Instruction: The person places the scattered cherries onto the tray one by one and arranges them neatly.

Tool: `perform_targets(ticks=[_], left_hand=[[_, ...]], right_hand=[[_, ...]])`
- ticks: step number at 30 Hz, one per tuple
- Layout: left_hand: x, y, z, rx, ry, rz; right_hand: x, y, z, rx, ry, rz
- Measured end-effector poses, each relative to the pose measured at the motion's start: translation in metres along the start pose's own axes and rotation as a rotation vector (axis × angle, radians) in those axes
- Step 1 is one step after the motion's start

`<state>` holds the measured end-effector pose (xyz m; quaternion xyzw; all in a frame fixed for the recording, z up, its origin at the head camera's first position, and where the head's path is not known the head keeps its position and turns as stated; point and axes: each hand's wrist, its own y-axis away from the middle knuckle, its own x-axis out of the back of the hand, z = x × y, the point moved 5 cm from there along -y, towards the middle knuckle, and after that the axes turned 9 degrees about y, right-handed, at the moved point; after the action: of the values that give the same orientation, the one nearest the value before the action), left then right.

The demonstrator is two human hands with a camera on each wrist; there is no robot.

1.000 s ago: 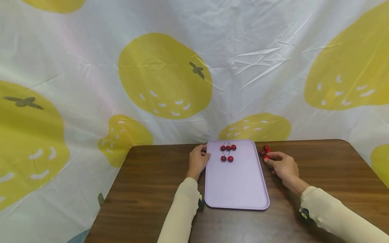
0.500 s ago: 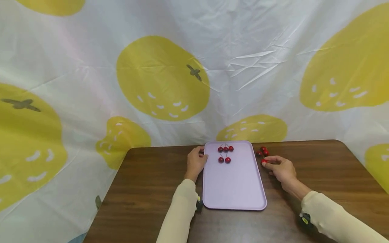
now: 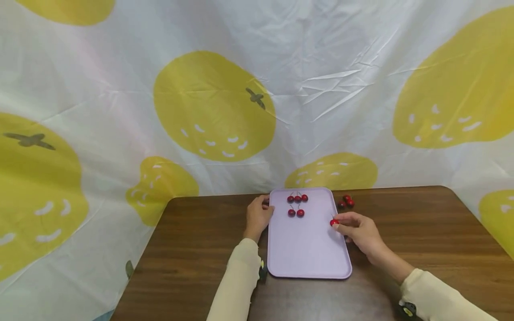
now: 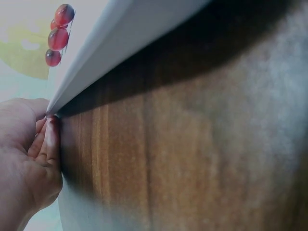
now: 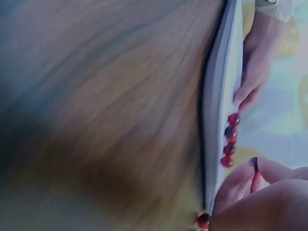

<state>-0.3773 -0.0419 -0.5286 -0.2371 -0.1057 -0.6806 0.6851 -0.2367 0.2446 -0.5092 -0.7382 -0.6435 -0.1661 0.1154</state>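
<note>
A pale lilac tray (image 3: pixel 309 254) lies lengthwise on the table. At its left rim rests my left hand (image 3: pixel 258 218); in the left wrist view the thumb is above the rim (image 4: pixel 77 79) and the fingers are against its side, gripping it. Between thumb and fingertips my right hand (image 3: pixel 363 234) pinches a red cherry (image 3: pixel 334 222), held just inside the tray's right rim. On the tray, three cherries (image 3: pixel 297 199) form a back row, with two cherries (image 3: pixel 296 213) in front of them. Fingers partly hide the held cherry (image 5: pixel 255 183) in the right wrist view.
A small cluster of cherries (image 3: pixel 347 202) sits on the brown wooden table (image 3: pixel 417 218), just right of the tray's far corner. Behind the table's back edge hangs a white curtain (image 3: pixel 225 178) with yellow fruit prints.
My right hand has drawn one cherry out of the cluster on the table and carried it left over the tray's right rim. My left hand has stayed at the tray.
</note>
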Motion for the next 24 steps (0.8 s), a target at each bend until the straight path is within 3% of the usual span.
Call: perform_targets(ticks=[7,12,16,20,24], left_hand=[[0.000,0.002,0.000,-0.026,0.006,0.006],[-0.002,0.002,-0.001,-0.045,0.014,0.013],[-0.002,0.001,0.000,-0.038,0.014,0.016],[0.000,0.001,0.002,-0.043,0.012,0.022],[0.002,0.000,0.003,-0.049,0.015,0.023]], right_hand=[[-0.026,-0.003,-0.010,0.058,-0.131,-0.043],[-0.034,-0.014,-0.014,0.051,0.020,-0.008],[-0.038,-0.027,-0.019,0.093,0.155,0.015],[-0.044,-0.040,-0.024,0.153,0.240,0.015],[-0.048,-0.051,-0.025,0.142,0.319,0.011]])
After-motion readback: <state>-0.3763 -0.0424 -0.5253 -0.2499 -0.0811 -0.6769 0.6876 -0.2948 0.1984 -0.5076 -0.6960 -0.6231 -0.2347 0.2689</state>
